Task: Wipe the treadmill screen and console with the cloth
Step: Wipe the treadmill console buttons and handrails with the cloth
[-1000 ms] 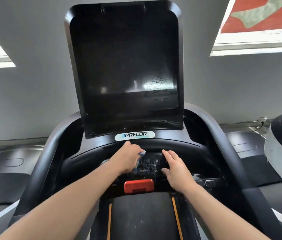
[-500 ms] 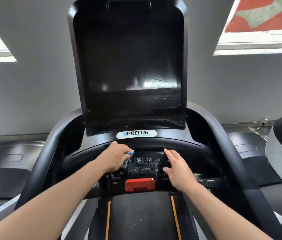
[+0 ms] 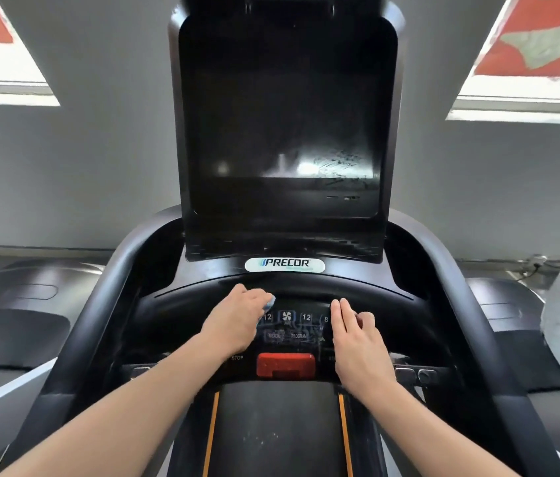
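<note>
While the left hand [image 3: 237,321] presses a mostly hidden pale blue cloth [image 3: 270,302] against the left side of the console [image 3: 292,327] buttons, the right hand [image 3: 357,342] lies flat, fingers straight, on the console's right side. Farther off stands the dark screen [image 3: 282,115].

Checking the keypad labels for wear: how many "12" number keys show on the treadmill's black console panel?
2. One "12" key sits beside the left hand, partly covered; the other "12" key is right of the fan key. Both hands may hide more.
</note>
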Motion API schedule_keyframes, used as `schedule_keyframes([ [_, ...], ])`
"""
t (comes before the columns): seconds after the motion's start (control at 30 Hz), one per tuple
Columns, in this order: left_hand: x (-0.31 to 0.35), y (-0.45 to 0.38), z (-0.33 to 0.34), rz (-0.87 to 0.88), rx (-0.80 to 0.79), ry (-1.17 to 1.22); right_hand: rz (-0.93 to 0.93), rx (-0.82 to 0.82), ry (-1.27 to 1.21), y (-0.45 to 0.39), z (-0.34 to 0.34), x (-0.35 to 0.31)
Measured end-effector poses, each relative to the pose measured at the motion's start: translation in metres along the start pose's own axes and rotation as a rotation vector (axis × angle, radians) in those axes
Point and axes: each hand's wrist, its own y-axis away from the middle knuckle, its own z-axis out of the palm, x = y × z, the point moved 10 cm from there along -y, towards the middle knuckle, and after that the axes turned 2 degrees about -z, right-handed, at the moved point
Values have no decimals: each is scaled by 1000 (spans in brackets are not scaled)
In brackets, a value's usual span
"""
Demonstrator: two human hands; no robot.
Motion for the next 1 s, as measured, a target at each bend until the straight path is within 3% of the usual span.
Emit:
schedule_keyframes([
  [0.17, 32, -18, 8, 27, -46, 11, 57, -22, -38, 0, -6, -1],
  [0.3, -22, 15, -16, -92, -90, 224, 43, -14, -36, 1, -9, -1],
  [0.4, -44, 21, -21, -184, -49, 211, 75, -24, -19, 1, -4, 0],
  [0.57, 5, 0, -10, -118, -37, 228, 49, -57, 27, 3, -5, -5],
  [0.77, -62, 33, -17, -209, -22, 253, 51, -57, 71, 1, -1, -5],
  [0.9, -28, 17, -11, -170, -29, 209, 48, -61, 4, 2, 0, -9],
  [1.0, -24, 21, -17, -142, -34, 319, 50, -82, -66, 3, 2, -10],
])
